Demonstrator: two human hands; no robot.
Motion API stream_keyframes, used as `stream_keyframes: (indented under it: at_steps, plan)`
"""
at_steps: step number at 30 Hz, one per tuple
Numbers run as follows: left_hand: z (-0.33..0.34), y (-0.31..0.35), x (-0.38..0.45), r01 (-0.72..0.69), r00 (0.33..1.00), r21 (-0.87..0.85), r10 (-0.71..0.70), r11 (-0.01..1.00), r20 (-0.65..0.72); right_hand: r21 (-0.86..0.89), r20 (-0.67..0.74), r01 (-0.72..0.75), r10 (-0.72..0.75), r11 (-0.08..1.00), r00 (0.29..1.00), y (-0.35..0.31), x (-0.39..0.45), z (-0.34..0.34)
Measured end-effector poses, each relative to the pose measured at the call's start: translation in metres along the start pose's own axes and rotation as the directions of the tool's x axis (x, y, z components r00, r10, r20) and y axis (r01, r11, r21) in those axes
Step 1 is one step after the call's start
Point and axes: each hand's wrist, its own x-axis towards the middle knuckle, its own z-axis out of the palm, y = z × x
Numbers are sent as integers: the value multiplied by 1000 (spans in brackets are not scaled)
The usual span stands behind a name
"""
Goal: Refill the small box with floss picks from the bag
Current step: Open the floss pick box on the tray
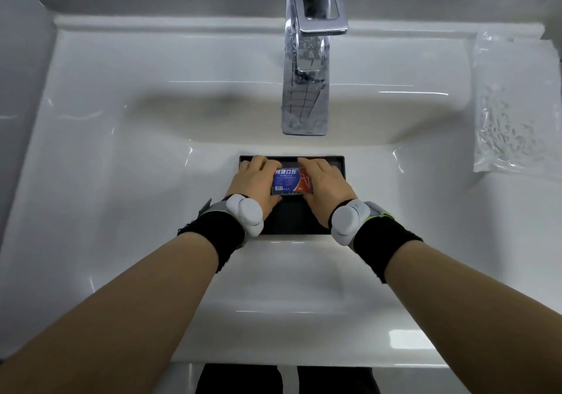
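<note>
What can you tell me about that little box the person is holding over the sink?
The small box is a flat rectangular case, apparently plastic, with a blue and red printed label bearing white characters facing up. It looks closed, though any lid seam is hidden. It lies roughly level, long side across the view, gripped at its ends by the left hand and the right hand. It sits above a dark rectangular tray in the white sink; whether it touches the tray cannot be told.

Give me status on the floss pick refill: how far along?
Early. Nothing looks transferred yet. In hand: left hand and right hand grip the small box over the black tray. Left: the bag of picks lies untouched on the right counter.
</note>
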Motion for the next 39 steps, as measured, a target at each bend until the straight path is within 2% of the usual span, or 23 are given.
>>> stream_keyframes:
  at_steps: [4, 7, 16, 33, 36, 39]
  plan:
    - [-3, 2, -10, -51, 997, -113, 44, 992, -61, 108, -84, 68, -59, 992, 995, 2, -13, -1]
    - [-7, 3, -21, -86, 996, -147, 80, 985, -48, 131, -119, 116, -101, 985, 988, -3, -25, -5]
    - [-15, 12, -40, -105, 994, -168, 107, 980, 5, 202, -53, 101, -92, 974, 994, -11, -49, -18]
    - [-16, 20, -51, 31, 995, -319, 2, 947, 103, 182, -8, 124, -125, 975, 992, 1, -60, -22]
    - [-17, 16, -50, 72, 991, -363, -24, 929, 135, 276, 70, -19, -1, 961, 998, 1, -61, -24]
    - [-18, 17, -51, 108, 985, -434, -36, 895, 171, 561, 70, -234, 237, 794, 969, 1, -57, -28]
